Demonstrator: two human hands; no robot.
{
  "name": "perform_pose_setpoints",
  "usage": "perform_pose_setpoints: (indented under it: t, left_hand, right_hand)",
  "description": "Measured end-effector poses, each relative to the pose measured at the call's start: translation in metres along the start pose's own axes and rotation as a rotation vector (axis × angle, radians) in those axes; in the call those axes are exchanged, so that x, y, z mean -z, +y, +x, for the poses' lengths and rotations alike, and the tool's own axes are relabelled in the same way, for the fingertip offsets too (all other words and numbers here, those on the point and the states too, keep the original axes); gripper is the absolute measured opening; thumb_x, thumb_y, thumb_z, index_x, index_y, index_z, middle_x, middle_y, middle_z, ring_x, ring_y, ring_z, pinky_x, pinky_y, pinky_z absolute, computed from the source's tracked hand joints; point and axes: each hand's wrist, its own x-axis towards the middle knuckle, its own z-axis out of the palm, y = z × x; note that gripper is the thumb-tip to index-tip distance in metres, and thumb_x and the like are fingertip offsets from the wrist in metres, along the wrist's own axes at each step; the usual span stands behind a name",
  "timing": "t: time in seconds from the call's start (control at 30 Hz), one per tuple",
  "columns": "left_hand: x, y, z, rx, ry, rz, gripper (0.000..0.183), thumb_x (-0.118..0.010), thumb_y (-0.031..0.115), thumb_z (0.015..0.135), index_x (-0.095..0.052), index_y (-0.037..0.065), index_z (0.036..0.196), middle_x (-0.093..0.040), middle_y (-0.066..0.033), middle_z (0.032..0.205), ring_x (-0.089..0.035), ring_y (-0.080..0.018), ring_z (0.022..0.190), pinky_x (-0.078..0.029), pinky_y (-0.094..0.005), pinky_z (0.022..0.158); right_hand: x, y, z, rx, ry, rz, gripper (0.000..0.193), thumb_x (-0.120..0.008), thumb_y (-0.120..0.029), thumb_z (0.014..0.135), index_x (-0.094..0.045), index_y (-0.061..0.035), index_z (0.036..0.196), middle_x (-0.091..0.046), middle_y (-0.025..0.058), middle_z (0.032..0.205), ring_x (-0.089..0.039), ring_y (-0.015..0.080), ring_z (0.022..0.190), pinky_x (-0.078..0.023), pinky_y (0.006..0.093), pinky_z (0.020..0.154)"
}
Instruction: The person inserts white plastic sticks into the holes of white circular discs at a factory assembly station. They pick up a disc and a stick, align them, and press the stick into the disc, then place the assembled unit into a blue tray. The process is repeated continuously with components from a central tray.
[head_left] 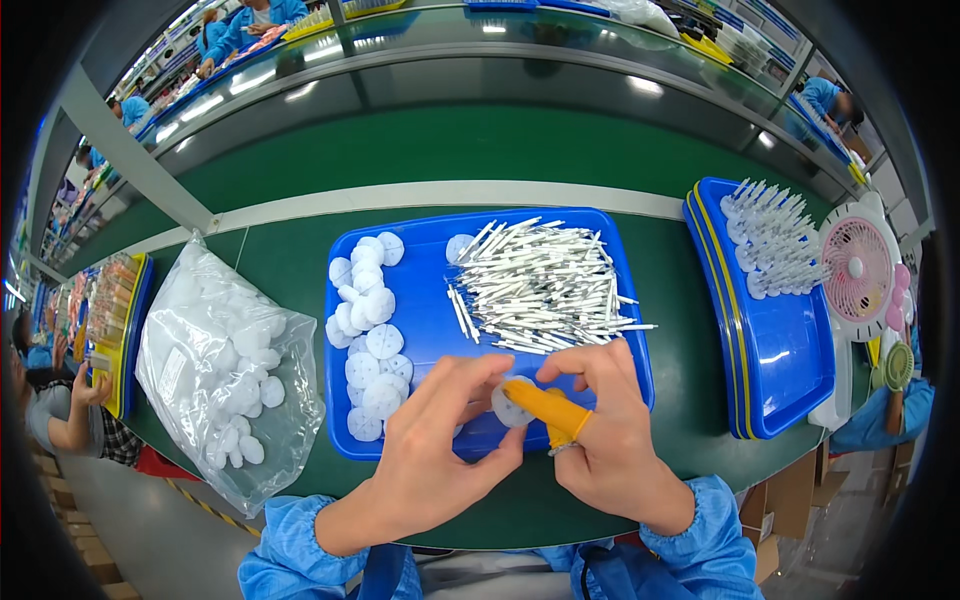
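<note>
Pinching white disc (508,408) (round, translucent)

Pink-and-white desk fan (857,265) stands by right edge of green counter (668,280); smaller green fan (899,366) just beyond. Open cardboard box (793,495) sits below near-right corner. Loaded yellow tray (128,345) lies along left edge.

Small round white disc (507,411) — partly covered, held up, over the blue tray (428,335)
</note>
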Motion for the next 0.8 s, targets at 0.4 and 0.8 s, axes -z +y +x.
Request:
perform_pose_setpoints:
  t: [0.4,0.8]
  left_hand:
    - [-0.0004,-0.0028,-0.0001,0.047,0.039,-0.044,0.061,-0.084,-0.001,0.082,-0.06,0.003,0.138,-0.066,-0.0154,0.117,-0.075,-0.029,0.105,-0.067,-0.0407,0.089]
    - [-0.0027,0.0001,0.0004,0.072,0.026,-0.05,0.062,-0.083,-0.001,0.083,-0.06,0.004,0.139,-0.066,-0.015,0.118,-0.075,-0.0288,0.105,-0.067,-0.0396,0.09]
  right_hand:
    - [0.0025,-0.0077,-0.0056,-0.018,-0.024,0.046,0.045,-0.068,0.008,0.059,-0.08,0.0025,0.102,-0.062,0.0126,0.116,-0.05,0.0305,0.092,-0.045,0.0397,0.075]
    - [-0.0055,-0.0061,-0.0035,-0.024,-0.004,-0.044,0.05,-0.068,0.009,0.059,-0.08,0.0023,0.108,-0.059,0.0131,0.118,-0.051,0.0315,0.095,-0.045,0.04,0.075]
